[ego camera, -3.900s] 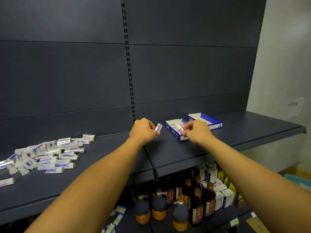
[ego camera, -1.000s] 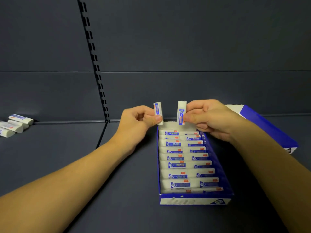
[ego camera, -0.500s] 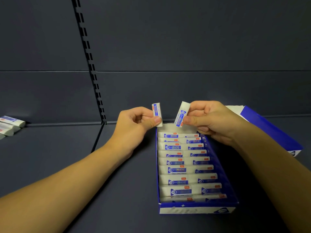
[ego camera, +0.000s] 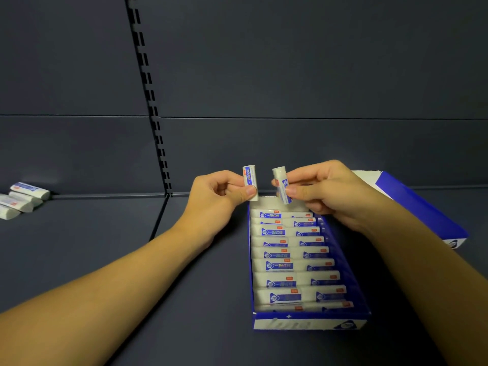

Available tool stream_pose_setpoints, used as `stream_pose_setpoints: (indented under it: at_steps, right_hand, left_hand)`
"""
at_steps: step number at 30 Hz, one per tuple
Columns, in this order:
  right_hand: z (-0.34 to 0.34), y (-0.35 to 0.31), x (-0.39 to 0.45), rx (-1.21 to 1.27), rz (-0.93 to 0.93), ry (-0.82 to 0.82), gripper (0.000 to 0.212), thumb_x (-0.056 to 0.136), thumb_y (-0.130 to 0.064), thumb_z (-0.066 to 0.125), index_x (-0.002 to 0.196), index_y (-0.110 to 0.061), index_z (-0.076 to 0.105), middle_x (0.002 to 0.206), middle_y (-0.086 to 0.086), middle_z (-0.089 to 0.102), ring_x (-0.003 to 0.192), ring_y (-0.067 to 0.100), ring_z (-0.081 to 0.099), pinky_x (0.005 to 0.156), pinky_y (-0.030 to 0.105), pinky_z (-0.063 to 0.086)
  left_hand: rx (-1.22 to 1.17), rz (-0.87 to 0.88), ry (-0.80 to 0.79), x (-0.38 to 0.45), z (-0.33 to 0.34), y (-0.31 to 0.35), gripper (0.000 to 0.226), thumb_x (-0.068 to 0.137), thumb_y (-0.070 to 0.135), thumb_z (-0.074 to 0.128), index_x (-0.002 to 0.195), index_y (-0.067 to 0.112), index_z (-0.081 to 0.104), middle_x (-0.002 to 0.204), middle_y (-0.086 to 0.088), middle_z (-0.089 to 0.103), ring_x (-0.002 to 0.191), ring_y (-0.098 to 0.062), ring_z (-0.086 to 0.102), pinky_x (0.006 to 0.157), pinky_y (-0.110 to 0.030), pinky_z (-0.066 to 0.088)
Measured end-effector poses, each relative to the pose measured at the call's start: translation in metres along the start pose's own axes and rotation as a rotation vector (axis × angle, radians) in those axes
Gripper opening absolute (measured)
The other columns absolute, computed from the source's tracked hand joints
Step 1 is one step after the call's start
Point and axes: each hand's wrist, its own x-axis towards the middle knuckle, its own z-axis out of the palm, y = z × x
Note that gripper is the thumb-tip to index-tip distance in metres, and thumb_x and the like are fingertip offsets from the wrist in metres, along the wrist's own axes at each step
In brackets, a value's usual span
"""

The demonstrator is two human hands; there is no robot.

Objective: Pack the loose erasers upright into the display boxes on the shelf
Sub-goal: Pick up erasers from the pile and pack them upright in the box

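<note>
A blue display box (ego camera: 351,281) lies on the dark shelf (ego camera: 105,260), filled with two columns of white-and-blue erasers (ego camera: 277,265) stacked in several rows. My left hand (ego camera: 219,196) pinches one eraser (ego camera: 250,182) upright just above the box's far left corner. My right hand (ego camera: 324,191) pinches a second eraser (ego camera: 282,184), also nearly upright, over the narrow gap at the far end of the box. The two erasers hang side by side, a little apart.
A second blue display box (ego camera: 422,207) lies behind my right forearm at the right. A few loose erasers (ego camera: 21,199) lie at the shelf's far left edge. A slotted upright (ego camera: 150,101) runs up the dark back panel.
My right hand has turned its eraser from a slant to nearly upright. Since the oldest frame the view has closed in on the box. Both hands stay above the box's far end.
</note>
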Motion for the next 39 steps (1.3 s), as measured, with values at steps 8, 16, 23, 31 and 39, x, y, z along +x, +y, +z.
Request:
stream_pose_setpoints:
  at_steps: [8,16,23,31,39]
  right_hand:
    - [0.005,-0.002,-0.002,-0.472,-0.105,0.035,0.015,0.085,-0.02,0.079,0.095,-0.032,0.077,0.063,-0.02,0.069,0.06,-0.002,0.068,0.053,0.012,0.047]
    - [0.008,0.001,0.001,-0.664,-0.158,0.025,0.013,0.085,-0.031,0.079,0.097,-0.027,0.076,0.047,-0.035,0.053,0.055,-0.016,0.058,0.049,0.006,0.039]
    - [0.007,0.004,0.004,-0.66,-0.18,0.016,0.012,0.086,-0.029,0.077,0.098,-0.029,0.078,0.052,-0.034,0.058,0.067,-0.011,0.065,0.053,0.007,0.045]
    - [0.014,-0.002,0.008,-0.669,-0.169,0.004,0.011,0.091,-0.024,0.072,0.098,-0.029,0.079,0.073,-0.024,0.064,0.072,-0.001,0.066,0.052,0.005,0.047]
    - [0.024,-0.001,0.014,-0.797,-0.159,0.003,0.011,0.093,-0.024,0.07,0.097,-0.025,0.079,0.081,-0.021,0.058,0.081,0.005,0.061,0.065,0.009,0.041]
  left_hand:
    - [0.002,0.01,0.022,0.001,0.001,-0.002,0.006,0.087,0.001,0.073,0.085,-0.005,0.071,0.066,-0.01,0.053,0.054,-0.005,0.046,0.056,-0.011,0.039]
    - [-0.001,0.01,0.027,0.0,0.001,-0.001,0.006,0.087,0.002,0.073,0.082,0.0,0.071,0.069,-0.012,0.05,0.055,-0.007,0.045,0.057,-0.011,0.04]
    - [-0.008,0.01,0.035,0.002,0.0,-0.004,0.006,0.086,0.002,0.074,0.081,0.001,0.071,0.061,0.0,0.055,0.054,-0.004,0.047,0.056,-0.011,0.039]
    - [-0.004,0.012,0.048,0.002,-0.001,-0.004,0.006,0.087,0.003,0.074,0.082,0.002,0.071,0.059,0.004,0.054,0.056,-0.005,0.048,0.057,-0.011,0.041]
    - [0.001,0.008,0.051,0.003,-0.001,-0.004,0.006,0.087,0.002,0.074,0.082,0.004,0.071,0.058,0.007,0.056,0.055,-0.002,0.049,0.057,-0.01,0.04]
